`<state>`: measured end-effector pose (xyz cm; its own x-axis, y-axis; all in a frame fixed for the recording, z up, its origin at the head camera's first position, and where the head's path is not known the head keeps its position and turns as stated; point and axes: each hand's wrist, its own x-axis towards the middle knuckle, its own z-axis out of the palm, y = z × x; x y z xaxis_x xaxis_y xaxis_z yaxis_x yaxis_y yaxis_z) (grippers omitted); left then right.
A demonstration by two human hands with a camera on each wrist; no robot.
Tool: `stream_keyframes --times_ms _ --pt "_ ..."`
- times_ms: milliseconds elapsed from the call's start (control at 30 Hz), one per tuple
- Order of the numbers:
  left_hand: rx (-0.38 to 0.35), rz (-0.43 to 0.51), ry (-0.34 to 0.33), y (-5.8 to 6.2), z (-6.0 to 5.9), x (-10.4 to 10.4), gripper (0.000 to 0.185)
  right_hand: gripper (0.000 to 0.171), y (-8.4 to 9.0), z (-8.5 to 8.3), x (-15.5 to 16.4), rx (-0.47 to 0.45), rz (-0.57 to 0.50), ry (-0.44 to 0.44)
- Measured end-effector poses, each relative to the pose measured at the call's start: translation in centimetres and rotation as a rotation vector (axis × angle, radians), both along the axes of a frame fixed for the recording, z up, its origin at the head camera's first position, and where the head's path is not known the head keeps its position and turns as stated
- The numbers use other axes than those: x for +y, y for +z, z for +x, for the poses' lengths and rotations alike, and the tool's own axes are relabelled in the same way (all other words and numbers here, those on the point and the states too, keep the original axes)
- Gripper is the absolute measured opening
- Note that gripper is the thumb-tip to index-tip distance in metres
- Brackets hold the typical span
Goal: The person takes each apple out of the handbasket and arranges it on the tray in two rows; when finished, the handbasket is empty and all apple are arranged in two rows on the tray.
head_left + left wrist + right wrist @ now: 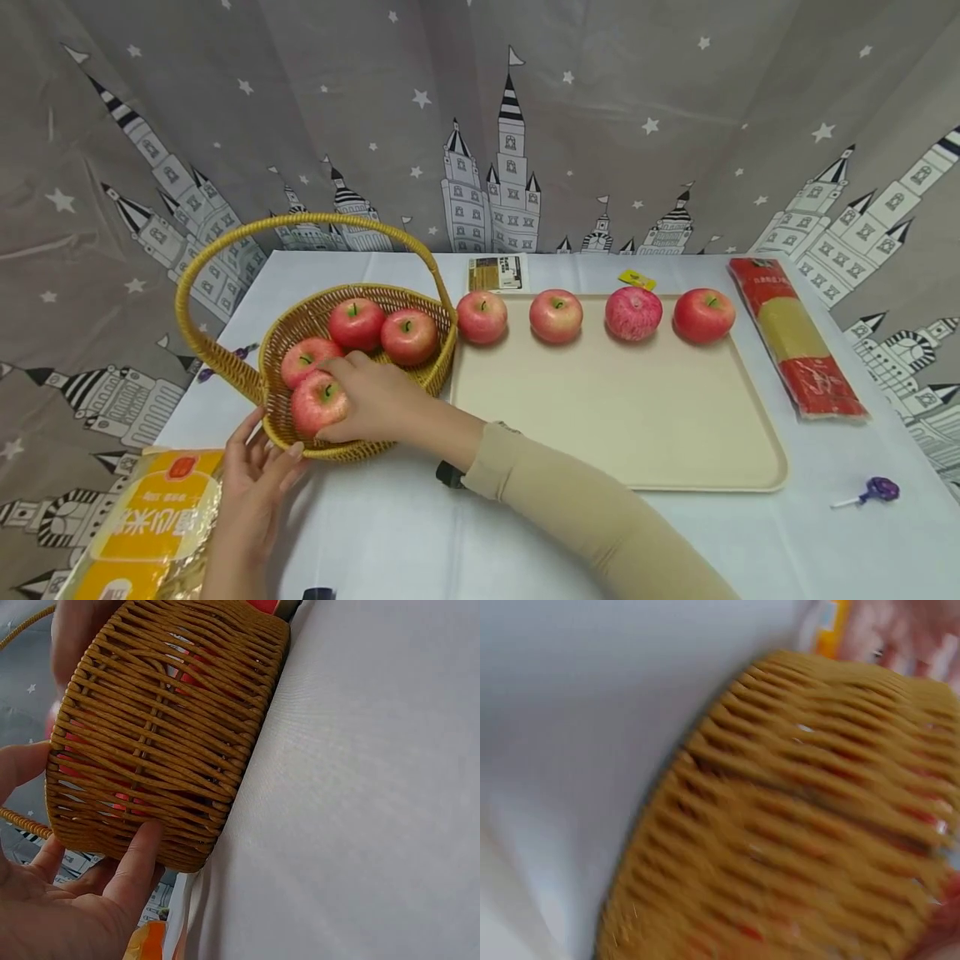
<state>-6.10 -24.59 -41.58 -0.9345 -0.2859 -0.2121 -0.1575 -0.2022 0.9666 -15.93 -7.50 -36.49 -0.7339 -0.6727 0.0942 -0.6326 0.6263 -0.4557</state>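
A brown wicker basket [360, 454] with a tall arched handle stands at the left and contains several red apples. My right hand [375, 398] reaches into it and grips the nearest apple [317, 406], thumb on the near side and fingers over the far side. Behind that are another apple [303, 357] and two more at the back of the basket. My left hand [255, 483] touches the basket's outside at its near left end. In the left wrist view its fairly straight fingers [135, 862] lie against the weave. The right wrist view is blurred and shows mostly wicker.
A beige tray [615, 408] lies right of the basket, with a row of apples [556, 317] along its far edge. A red-and-yellow packet [798, 337] and a purple lollipop [879, 490] are at the right. A yellow bag [150, 517] sits at the near left.
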Motion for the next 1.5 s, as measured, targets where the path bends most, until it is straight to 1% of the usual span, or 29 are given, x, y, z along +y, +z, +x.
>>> stream_keyframes --times_ms 100,200,300,367,400,467,533,633,700,767,800,867,933,1000,1133,1267,1367,1500 --pt "-0.016 0.005 0.003 0.0 -0.1 0.1 0.076 0.077 1.7 0.2 2.9 -0.014 -0.114 -0.008" --pt "-0.014 0.014 0.002 0.0 -0.1 0.1 0.076 0.078 3.4 0.6 6.6 -0.036 -0.266 -0.027" --pt "-0.007 0.018 0.003 0.0 -0.1 0.1 0.075 0.079 4.5 1.3 10.7 -0.045 -0.379 -0.085" --pt "0.000 0.022 0.006 0.0 -0.1 0.1 0.075 0.079 4.8 1.8 13.6 -0.040 -0.438 -0.125" --pt "0.001 0.024 0.007 0.0 -0.1 0.2 0.075 0.080 4.9 2.1 15.2 -0.038 -0.448 -0.155" --pt "-0.001 0.031 0.013 -0.1 -0.2 0.2 0.074 0.081 4.9 2.7 18.5 -0.026 -0.448 -0.235" --pt "0.000 0.040 0.016 -0.1 -0.2 0.2 0.074 0.082 4.6 3.2 22.1 -0.019 -0.422 -0.330" --pt "-0.009 0.047 0.021 0.0 -0.2 0.3 0.075 0.083 3.5 4.2 27.7 -0.033 -0.352 -0.513" --pt "-0.017 0.047 0.021 0.0 -0.3 0.3 0.075 0.085 2.6 4.9 31.4 -0.054 -0.293 -0.636" --pt "-0.021 0.045 0.021 0.0 -0.3 0.3 0.075 0.088 1.5 5.7 34.8 -0.083 -0.239 -0.740" --pt "-0.025 0.047 0.022 -0.1 -0.3 0.3 0.075 0.090 1.0 6.1 36.2 -0.111 -0.210 -0.785" --pt "-0.032 0.049 0.026 -0.1 -0.3 0.2 0.076 0.094 0.1 6.7 38.6 -0.158 -0.151 -0.844" --pt "-0.043 0.049 0.032 -0.1 -0.3 0.1 0.076 0.096 -0.7 7.0 40.2 -0.209 -0.107 -0.875" --pt "-0.057 0.050 0.040 0.0 -0.3 0.1 0.077 0.099 -1.3 7.2 41.1 -0.258 -0.076 -0.894" --pt "-0.069 0.054 0.046 0.1 -0.3 0.0 0.078 0.103 -2.2 6.9 41.7 -0.297 -0.055 -0.913" --pt "-0.069 0.056 0.045 0.1 -0.3 0.1 0.078 0.105 -2.6 6.5 42.0 -0.308 -0.039 -0.935" --pt "-0.064 0.050 0.045 0.2 -0.3 0.2 0.078 0.107 -2.4 6.4 42.1 -0.302 -0.039 -0.947" --pt "-0.043 0.041 0.035 0.2 -0.2 0.2 0.076 0.107 -1.2 6.1 41.6 -0.222 -0.062 -0.970"
